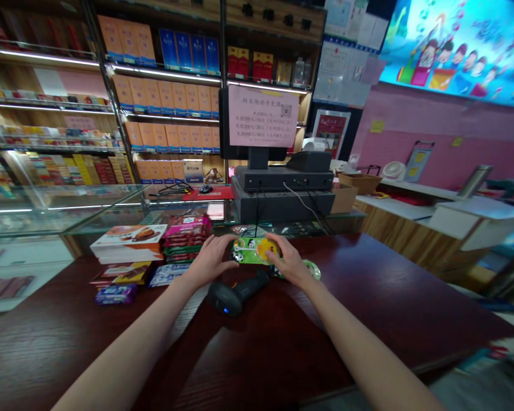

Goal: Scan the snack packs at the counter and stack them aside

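Between my two hands is a green packet (251,256) with panda pictures and a yellow flower-shaped piece on its right part. My left hand (215,258) grips its left end, thumb below and fingers above. The right end is in my right hand (286,261), the thumb lying over the yellow piece. Just under the packet a black barcode scanner (233,298) rests on the dark wooden counter, a blue light glowing on it. Partly behind my right hand lies another green-and-white packet (312,269).
Left on the counter (394,285) are a white-and-orange box (131,242), stacked pink snack packs (187,231), blue-white packs (169,274) and a purple pack (116,294). Ahead stands a cash register (282,200) with a monitor bearing a pink sign (263,117). Stocked shelves line the back.
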Action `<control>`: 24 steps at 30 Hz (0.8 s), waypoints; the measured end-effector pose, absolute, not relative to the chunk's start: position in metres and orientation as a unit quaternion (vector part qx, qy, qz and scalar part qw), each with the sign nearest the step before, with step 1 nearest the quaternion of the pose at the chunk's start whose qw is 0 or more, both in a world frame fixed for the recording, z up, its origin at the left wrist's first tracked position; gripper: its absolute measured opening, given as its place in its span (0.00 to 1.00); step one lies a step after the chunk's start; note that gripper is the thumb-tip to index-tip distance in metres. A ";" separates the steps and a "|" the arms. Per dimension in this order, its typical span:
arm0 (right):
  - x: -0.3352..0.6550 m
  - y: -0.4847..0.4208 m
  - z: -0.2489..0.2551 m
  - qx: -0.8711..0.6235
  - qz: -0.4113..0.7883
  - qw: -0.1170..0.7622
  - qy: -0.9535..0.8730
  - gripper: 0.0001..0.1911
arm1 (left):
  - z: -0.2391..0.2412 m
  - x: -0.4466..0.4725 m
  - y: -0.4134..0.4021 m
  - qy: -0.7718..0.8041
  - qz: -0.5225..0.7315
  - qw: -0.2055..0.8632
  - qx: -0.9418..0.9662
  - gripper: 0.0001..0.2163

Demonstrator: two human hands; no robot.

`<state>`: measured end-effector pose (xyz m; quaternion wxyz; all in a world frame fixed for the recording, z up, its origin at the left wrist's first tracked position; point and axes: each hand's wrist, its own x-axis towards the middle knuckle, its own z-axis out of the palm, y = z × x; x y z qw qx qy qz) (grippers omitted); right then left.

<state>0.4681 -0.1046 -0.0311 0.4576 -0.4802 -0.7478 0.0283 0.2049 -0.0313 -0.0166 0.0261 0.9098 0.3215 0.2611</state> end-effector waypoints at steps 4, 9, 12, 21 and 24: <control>0.457 -0.100 -0.032 -0.433 0.017 0.443 -0.785 0.35 | -0.016 0.184 -0.031 0.321 0.283 0.020 0.903 0.29; 0.447 -0.095 -0.035 -0.397 0.031 0.420 -0.815 0.45 | -0.015 0.165 -0.040 0.316 0.308 0.028 0.897 0.29; 0.440 -0.093 -0.036 -0.385 0.032 0.421 -0.821 0.46 | -0.017 0.156 -0.047 0.325 0.317 0.031 0.890 0.28; 0.412 -0.086 -0.038 -0.357 0.036 0.395 -0.846 0.47 | -0.035 0.123 -0.053 0.351 0.332 0.010 0.876 0.26; 0.404 -0.085 -0.039 -0.352 0.036 0.396 -0.847 0.46 | -0.043 0.117 -0.054 0.349 0.342 0.001 0.872 0.24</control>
